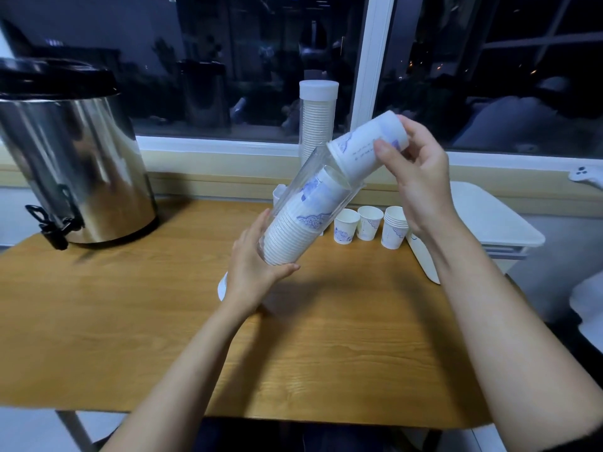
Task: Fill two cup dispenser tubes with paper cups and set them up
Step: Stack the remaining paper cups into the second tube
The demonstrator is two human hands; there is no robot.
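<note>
Paper cups (346,227) white, blue print; tube (305,207) clear; table (130,321) wood-grain; urn (75,164) silver, black lid.

No word, brand or number legible anywhere. Just a few lines of tiny dark print on the side of the paper cup (363,151) at one o'clock from centre, too small and blurred to make out.
</note>
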